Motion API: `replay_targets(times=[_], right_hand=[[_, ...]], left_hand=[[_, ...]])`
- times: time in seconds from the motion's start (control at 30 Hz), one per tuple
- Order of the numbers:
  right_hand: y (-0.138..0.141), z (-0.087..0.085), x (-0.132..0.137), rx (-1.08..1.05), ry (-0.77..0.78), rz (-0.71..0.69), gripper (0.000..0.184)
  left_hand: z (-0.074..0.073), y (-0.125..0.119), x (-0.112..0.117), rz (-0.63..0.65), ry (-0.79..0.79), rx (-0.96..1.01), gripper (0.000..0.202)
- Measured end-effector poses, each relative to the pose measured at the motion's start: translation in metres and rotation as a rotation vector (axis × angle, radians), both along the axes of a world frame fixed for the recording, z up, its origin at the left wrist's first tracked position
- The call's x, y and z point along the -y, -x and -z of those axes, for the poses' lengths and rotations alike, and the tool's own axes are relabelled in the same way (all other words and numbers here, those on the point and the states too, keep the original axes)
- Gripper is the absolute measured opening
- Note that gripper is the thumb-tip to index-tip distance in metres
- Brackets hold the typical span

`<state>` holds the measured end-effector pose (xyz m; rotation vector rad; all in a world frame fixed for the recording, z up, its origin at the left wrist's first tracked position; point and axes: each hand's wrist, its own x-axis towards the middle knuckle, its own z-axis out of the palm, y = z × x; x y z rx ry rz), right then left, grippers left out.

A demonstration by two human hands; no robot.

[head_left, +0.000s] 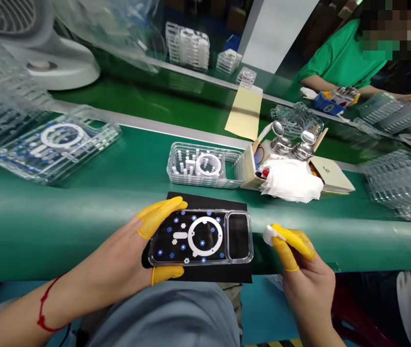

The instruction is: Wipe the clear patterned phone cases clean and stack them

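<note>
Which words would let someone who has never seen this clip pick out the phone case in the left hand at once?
At the near edge of the green conveyor belt lies a black sheet. Over it, the left hand holds a clear phone case with blue flowers and a white ring. Similar cases lie farther along the belt, but only this one is held.

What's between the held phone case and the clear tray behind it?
Head view: a black mat, then green conveyor belt, separate the phone case from the clear tray.
</note>
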<state>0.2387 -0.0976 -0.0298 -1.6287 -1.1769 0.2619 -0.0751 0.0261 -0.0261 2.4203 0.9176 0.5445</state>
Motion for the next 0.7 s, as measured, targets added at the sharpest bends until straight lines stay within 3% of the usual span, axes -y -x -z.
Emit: replay_targets(times=[0.07, 0.17, 0.23, 0.33, 0.47, 0.57, 0.7], right_hand=[[0.001, 0.004, -0.007, -0.094, 0.029, 0.039, 0.015], [0.009, -0.006, -0.015, -0.088, 0.02, 0.003, 0.014], [0.023, -0.018, -0.017, 0.065, 0.028, -0.119, 0.017], [0.052, -0.028, -0.018, 0.459, 0.006, -0.299, 0.02], [0.077, -0.016, -0.015, 0.79, -0.058, -0.257, 0.026], [0.068, -0.011, -0.006, 0.81, -0.009, -0.265, 0.026], [0.04, -0.023, 0.01, 0.606, 0.12, -0.34, 0.019]], left_hand=[[-0.002, 0.007, 0.002, -0.017, 0.007, 0.019, 0.083], [-0.002, 0.015, 0.004, -0.061, 0.019, 0.018, 0.087], [0.0, 0.016, 0.005, -0.096, 0.028, -0.011, 0.09], [0.006, 0.014, 0.006, -0.117, 0.026, -0.053, 0.091], [0.009, 0.01, 0.006, -0.118, 0.021, -0.073, 0.093], [0.009, 0.01, 0.005, -0.119, 0.009, -0.073, 0.092], [0.007, 0.011, 0.006, -0.115, 0.013, -0.064, 0.09]])
